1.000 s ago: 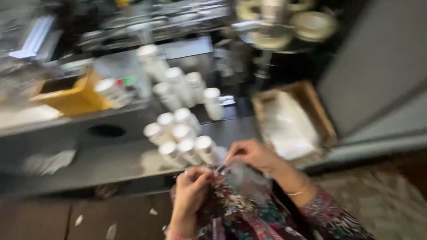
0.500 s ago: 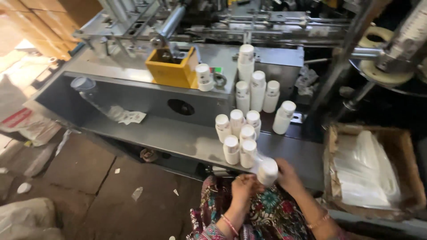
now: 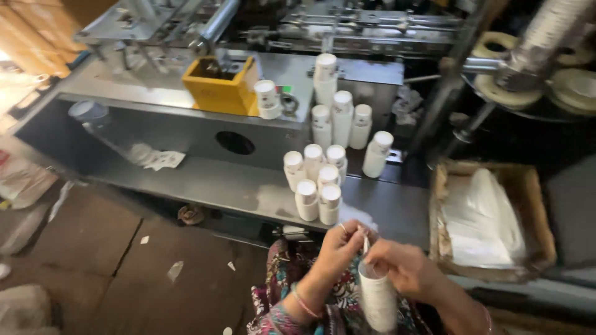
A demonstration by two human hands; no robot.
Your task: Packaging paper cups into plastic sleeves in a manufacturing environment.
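Note:
A long white stack of paper cups in a thin clear bag hangs in front of my lap. My left hand pinches the top of the bag above the stack. My right hand grips the stack's upper end from the right side. Just beyond my hands, several more white cup stacks stand upright on the grey metal shelf.
A yellow box sits on the machine's upper deck beside a single cup. A wooden crate with folded clear bags is at the right. Crumpled paper lies on the shelf. Machine parts fill the back; bare floor lies at left.
The view swung left and then closer. The cup stack in my hands has dropped lower and now hangs upright, with my left hand up at the bag's top.

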